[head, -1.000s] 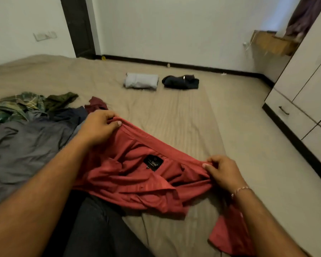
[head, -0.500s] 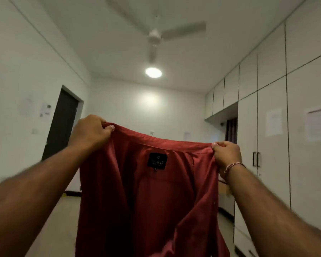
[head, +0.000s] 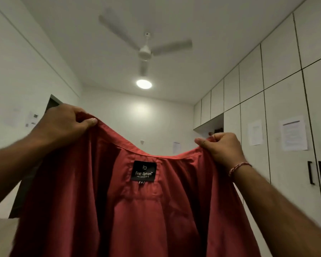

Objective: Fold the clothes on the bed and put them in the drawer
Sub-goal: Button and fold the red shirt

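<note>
- White built-in wardrobe point(head: 285, 101) of flat panel doors filling the right wall up to the ceiling, with two black bar handles point(head: 317, 173) on neighbouring doors and two sheets of white paper point(head: 293, 135) stuck to the door fronts.
- Red woven shirt point(head: 137, 210) held up in the air in front of the camera, inside facing the viewer, collar edge at the top sagging between the two hands, body hanging down past the bottom of the frame.
- White three-bladed ceiling fan point(head: 145, 51) overhead, blades blurred, perhaps turning; round lit ceiling lamp point(head: 144, 84) just beyond it.
- Dark doorway point(head: 52, 104) in the left wall, mostly hidden behind the left arm and the shirt.
- Left hand point(head: 63, 125) raised higher than the right, curled tight over the shirt's left shoulder, thumb pressed along the top edge with cloth bunched under the fingers.
- Right hand point(head: 222, 147) likewise closed round the right shoulder of the shirt, thumb pointing inward along the collar edge, cloth pinched against the curled fingers.
- Black rectangular woven label point(head: 144, 171) sewn inside below the collar, midway between the hands, reading "First Option", with a small size tab under it.
- Thin red-and-white thread bracelet point(head: 239, 167) round the right wrist.
</note>
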{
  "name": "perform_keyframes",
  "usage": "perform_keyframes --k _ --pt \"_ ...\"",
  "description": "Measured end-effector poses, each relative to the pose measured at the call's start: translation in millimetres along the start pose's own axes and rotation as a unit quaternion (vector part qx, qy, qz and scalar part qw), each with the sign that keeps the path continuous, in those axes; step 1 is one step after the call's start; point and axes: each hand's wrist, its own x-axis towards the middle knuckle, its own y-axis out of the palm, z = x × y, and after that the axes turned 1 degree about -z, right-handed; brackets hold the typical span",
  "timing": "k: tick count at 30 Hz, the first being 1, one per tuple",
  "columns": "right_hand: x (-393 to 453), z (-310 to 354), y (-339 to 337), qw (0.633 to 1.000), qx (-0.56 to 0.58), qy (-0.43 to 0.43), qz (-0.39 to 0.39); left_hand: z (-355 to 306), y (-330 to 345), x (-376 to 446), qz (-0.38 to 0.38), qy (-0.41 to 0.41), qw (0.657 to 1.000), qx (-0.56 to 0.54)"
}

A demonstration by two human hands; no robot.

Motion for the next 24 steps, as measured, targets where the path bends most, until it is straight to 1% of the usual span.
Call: perform_keyframes --k 1,3,5,6,7,8,10,11,13,14,15,16,17,18,19,20,21,22,23,24 --pt "-1 -2 1 0.999 0.024 0.015 0.027 0 2 1 0.004 0.009 1.0 0.006" --pt "-5 -6 3 0.988 0.109 0.052 0.101 1 6 3 0.012 0.027 1.0 0.011" --pt "-11 -8 -1 0.959 0.172 0.1 0.201 3 8 5 0.025 0.03 0.999 0.013" --pt "-12 -11 -3 0.946 0.188 0.112 0.24 4 7 7 0.032 0.024 0.999 0.01" --pt "-13 -12 -5 0.941 0.185 0.114 0.259 6 6 8 0.035 0.015 0.999 0.007" --pt "-12 -14 -6 0.949 0.156 0.102 0.255 8 4 9 0.035 0.007 0.999 0.008" --pt "-6 -19 -6 0.978 0.035 0.042 0.203 10 1 7 0.034 -0.004 0.999 0.034" --pt "-2 -18 -3 0.983 -0.028 0.015 0.182 10 1 7 0.031 -0.004 0.998 0.053" --pt "0 -7 -2 0.978 -0.115 -0.016 0.172 8 -2 7 0.036 -0.001 0.996 0.085" --pt "0 1 -3 0.973 -0.135 -0.019 0.187 6 -4 8 0.048 -0.003 0.994 0.093" --pt "-4 11 -7 0.97 -0.129 -0.016 0.206 2 -8 9 0.066 -0.003 0.994 0.086" --pt "-9 20 -14 0.97 -0.085 -0.015 0.225 0 -15 10 0.092 -0.011 0.995 0.039" --pt "-12 26 -22 0.97 0.011 -0.005 0.244 -2 -23 11 0.132 -0.028 0.989 -0.059" --pt "-17 29 -32 0.952 0.149 0.007 0.267 -3 -35 8 0.173 -0.05 0.967 -0.182" --pt "-20 28 -41 0.922 0.265 0.019 0.282 0 -44 5 0.2 -0.071 0.939 -0.27" --pt "-21 20 -42 0.905 0.312 0.024 0.287 10 -48 3 0.208 -0.079 0.929 -0.296" --pt "-20 11 -38 0.922 0.263 0.029 0.284 18 -46 0 0.209 -0.078 0.946 -0.237" --pt "-23 -2 -27 0.95 0.101 0.024 0.293 28 -39 -3 0.218 -0.061 0.968 -0.112" --pt "-22 -17 -15 0.954 -0.065 0.011 0.294 34 -26 -5 0.218 -0.043 0.975 -0.002" --pt "-25 -30 -2 0.953 -0.135 0.007 0.272 40 -15 -9 0.21 -0.042 0.976 0.045"
